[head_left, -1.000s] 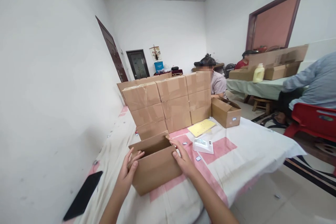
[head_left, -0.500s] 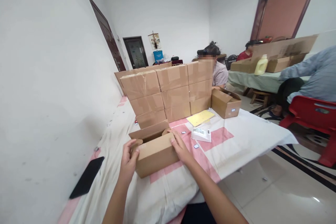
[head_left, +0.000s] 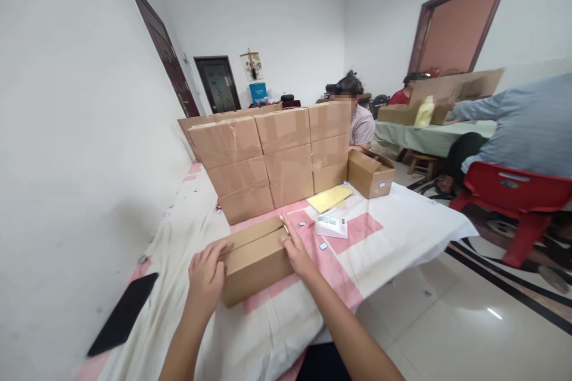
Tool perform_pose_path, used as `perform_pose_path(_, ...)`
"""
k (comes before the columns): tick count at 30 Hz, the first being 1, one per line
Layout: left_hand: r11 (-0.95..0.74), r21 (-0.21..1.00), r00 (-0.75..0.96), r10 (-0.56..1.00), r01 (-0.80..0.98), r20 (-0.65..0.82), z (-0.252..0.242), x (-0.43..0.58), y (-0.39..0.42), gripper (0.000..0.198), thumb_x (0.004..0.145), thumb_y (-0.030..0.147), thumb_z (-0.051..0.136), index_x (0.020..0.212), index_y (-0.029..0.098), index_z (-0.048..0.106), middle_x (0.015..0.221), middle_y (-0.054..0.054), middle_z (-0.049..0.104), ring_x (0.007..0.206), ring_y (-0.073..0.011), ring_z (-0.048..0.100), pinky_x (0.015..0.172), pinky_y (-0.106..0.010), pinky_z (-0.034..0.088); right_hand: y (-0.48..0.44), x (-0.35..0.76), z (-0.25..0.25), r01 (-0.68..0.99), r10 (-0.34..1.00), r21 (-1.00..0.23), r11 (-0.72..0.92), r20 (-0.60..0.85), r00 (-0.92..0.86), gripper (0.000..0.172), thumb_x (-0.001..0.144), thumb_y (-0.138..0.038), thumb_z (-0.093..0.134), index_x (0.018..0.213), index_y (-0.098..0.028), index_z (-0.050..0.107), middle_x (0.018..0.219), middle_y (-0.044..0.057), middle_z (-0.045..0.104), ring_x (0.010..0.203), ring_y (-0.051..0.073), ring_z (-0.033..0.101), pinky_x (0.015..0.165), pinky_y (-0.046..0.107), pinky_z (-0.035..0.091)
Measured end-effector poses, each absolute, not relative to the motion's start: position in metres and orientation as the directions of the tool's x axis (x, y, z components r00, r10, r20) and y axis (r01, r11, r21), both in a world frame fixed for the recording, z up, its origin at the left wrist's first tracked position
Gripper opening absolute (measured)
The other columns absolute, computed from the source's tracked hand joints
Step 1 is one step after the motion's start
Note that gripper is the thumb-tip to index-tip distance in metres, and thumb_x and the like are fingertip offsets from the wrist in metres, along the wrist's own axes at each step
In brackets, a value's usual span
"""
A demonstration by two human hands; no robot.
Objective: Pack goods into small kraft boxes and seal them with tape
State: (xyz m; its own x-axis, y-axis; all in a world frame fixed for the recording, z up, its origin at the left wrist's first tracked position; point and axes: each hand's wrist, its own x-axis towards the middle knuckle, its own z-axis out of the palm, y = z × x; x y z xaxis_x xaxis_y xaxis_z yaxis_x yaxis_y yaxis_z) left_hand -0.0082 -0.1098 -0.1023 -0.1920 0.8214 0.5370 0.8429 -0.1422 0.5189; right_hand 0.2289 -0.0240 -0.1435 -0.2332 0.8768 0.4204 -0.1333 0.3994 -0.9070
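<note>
A brown cardboard box (head_left: 259,259) lies before me on the cloth-covered table (head_left: 393,220), its top flaps folded down with a narrow seam between them. My left hand (head_left: 208,268) holds its left end, fingers over the top edge. At the right end, my right hand (head_left: 295,248) grips the box near the seam. Behind it stands a wall of taped cartons (head_left: 288,161), stacked in rows. A white device (head_left: 331,227) and a yellow sheet (head_left: 329,198) lie to the right of the box.
A black phone-like slab (head_left: 125,312) lies at the left by the wall. Another carton (head_left: 370,174) stands at the back right, near a person (head_left: 361,125) seated behind the stack. A red chair (head_left: 513,190) with a seated person is farther right.
The far flap of the box, raised before, is now folded down over the opening. Both hands have shifted along the ends with it. The whole view has moved slightly.
</note>
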Motion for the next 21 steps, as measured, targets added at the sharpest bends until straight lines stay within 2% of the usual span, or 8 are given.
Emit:
perform_pose_path(3, -0.159, 0.329, -0.054, 0.831, 0.931, 0.553, -0.103, -0.003, -0.120, 0.037, 0.088, 0.033, 0.042, 0.111, 0.029, 0.071, 0.113, -0.005, 0.071, 0.102, -0.0257, 0.064, 0.119, -0.054, 0.027, -0.019, 0.226, -0.146, -0.114, 0.845, -0.871, 0.477, 0.491, -0.211, 0.041, 0.093, -0.026, 0.046, 0.129, -0.027, 0.065, 0.151, 0.004, 0.053, 0.144, 0.023, 0.043, 0.123, 0.045, 0.029)
perform_pose_path(6, -0.081, 0.054, 0.034, 0.812, 0.995, 0.582, -0.108, 0.007, -0.128, 0.044, 0.092, 0.049, 0.043, 0.120, 0.028, 0.070, 0.112, -0.009, 0.071, 0.099, -0.0295, 0.065, 0.117, -0.059, 0.025, -0.013, 0.223, -0.146, -0.096, 0.808, -0.828, 0.553, 0.560, -0.180, 0.030, 0.089, -0.020, 0.047, 0.107, -0.024, 0.071, 0.138, 0.006, 0.064, 0.134, 0.024, 0.054, 0.117, 0.042, 0.038)
perform_pose_path(9, -0.032, -0.067, 0.064, 0.814, 0.997, 0.578, -0.109, 0.018, -0.131, 0.061, 0.090, 0.062, 0.043, 0.131, 0.023, 0.065, 0.115, -0.015, 0.068, 0.101, -0.0337, 0.064, 0.110, -0.062, 0.032, -0.012, 0.222, -0.141, -0.055, 0.796, -0.811, 0.582, 0.583, -0.161, 0.030, 0.086, -0.015, 0.047, 0.102, -0.023, 0.071, 0.133, 0.006, 0.067, 0.130, 0.023, 0.057, 0.114, 0.041, 0.040)
perform_pose_path(11, -0.002, -0.122, 0.068, 0.837, 0.993, 0.543, -0.105, 0.024, -0.130, 0.066, 0.088, 0.064, 0.044, 0.138, 0.023, 0.061, 0.110, -0.015, 0.067, 0.097, -0.0338, 0.063, 0.107, -0.063, 0.035, -0.015, 0.223, -0.135, 0.007, 0.791, -0.804, 0.594, 0.583, -0.186, 0.033, 0.085, -0.012, 0.047, 0.102, -0.022, 0.073, 0.133, 0.007, 0.068, 0.127, 0.023, 0.060, 0.112, 0.041, 0.042)
perform_pose_path(14, 0.049, -0.182, 0.044, 0.882, 0.982, 0.470, -0.097, 0.029, -0.124, 0.067, 0.084, 0.066, 0.053, 0.137, 0.026, 0.062, 0.105, -0.014, 0.066, 0.097, -0.0357, 0.062, 0.105, -0.061, 0.037, -0.020, 0.235, -0.125, 0.152, 0.766, -0.763, 0.628, 0.571, -0.295, 0.036, 0.088, -0.013, 0.049, 0.111, -0.024, 0.075, 0.138, 0.006, 0.066, 0.126, 0.024, 0.062, 0.111, 0.044, 0.043)
perform_pose_path(17, 0.068, -0.145, 0.005, 0.894, 0.987, 0.449, -0.101, 0.026, -0.118, 0.067, 0.083, 0.065, 0.056, 0.137, 0.028, 0.062, 0.120, -0.017, 0.064, 0.109, -0.0373, 0.060, 0.104, -0.059, 0.041, -0.015, 0.272, -0.125, 0.230, 0.743, -0.714, 0.661, 0.583, -0.329, 0.039, 0.093, -0.022, 0.051, 0.127, -0.029, 0.070, 0.142, 0.005, 0.063, 0.129, 0.025, 0.060, 0.113, 0.047, 0.042)
perform_pose_path(19, 0.038, -0.086, 0.006, 0.889, 0.996, 0.458, -0.109, 0.021, -0.116, 0.066, 0.084, 0.064, 0.053, 0.140, 0.030, 0.058, 0.137, -0.016, 0.058, 0.123, -0.0372, 0.056, 0.107, -0.061, 0.039, -0.005, 0.312, -0.130, 0.281, 0.762, -0.708, 0.648, 0.613, -0.209, 0.039, 0.093, -0.024, 0.052, 0.126, -0.028, 0.071, 0.136, 0.006, 0.067, 0.129, 0.026, 0.060, 0.112, 0.048, 0.042)
perform_pose_path(21, 0.007, -0.042, 0.014, 0.881, 0.999, 0.473, -0.116, 0.016, -0.115, 0.066, 0.085, 0.065, 0.050, 0.141, 0.031, 0.057, 0.148, -0.012, 0.053, 0.134, -0.0371, 0.048, 0.110, -0.063, 0.036, 0.007, 0.358, -0.140, 0.371, 0.787, -0.726, 0.579, 0.616, -0.022, 0.033, 0.090, -0.025, 0.053, 0.114, -0.024, 0.075, 0.127, 0.009, 0.072, 0.122, 0.027, 0.064, 0.109, 0.049, 0.045)
